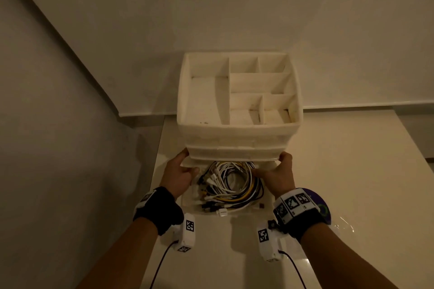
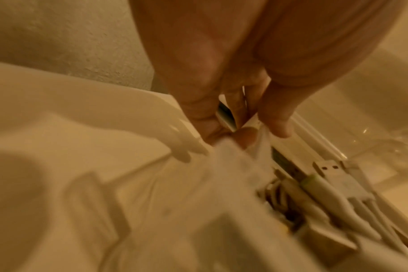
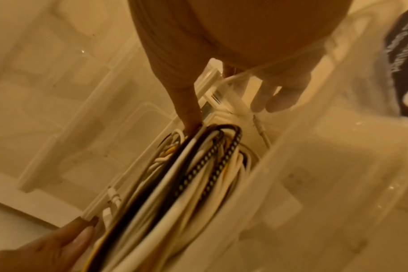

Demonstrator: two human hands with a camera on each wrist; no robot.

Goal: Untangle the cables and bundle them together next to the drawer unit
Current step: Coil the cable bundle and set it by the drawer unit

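Observation:
A white drawer unit point(image 1: 239, 134) with a divided top tray stands on the table. Its bottom drawer point(image 1: 260, 209) is pulled out toward me. Inside lies a tangle of white, black and yellow cables point(image 1: 232, 183). My left hand point(image 1: 180, 171) grips the drawer's left wall, pinching the rim point(image 2: 221, 176) between thumb and fingers point(image 2: 205, 117). My right hand point(image 1: 277, 171) grips the right wall. Its thumb point(image 3: 189, 114) is inside, touching the cable loops point(image 3: 186, 174), and its fingers show through the translucent wall point(image 3: 314, 165). USB plugs point(image 2: 326, 185) lie at the drawer's left side.
A purple disc point(image 1: 317, 204) in clear wrap lies on the table right of the drawer. The table's left edge point(image 1: 157, 159) runs close beside my left hand, with a wall point(image 1: 58, 124) beyond it. The unit backs onto the rear wall.

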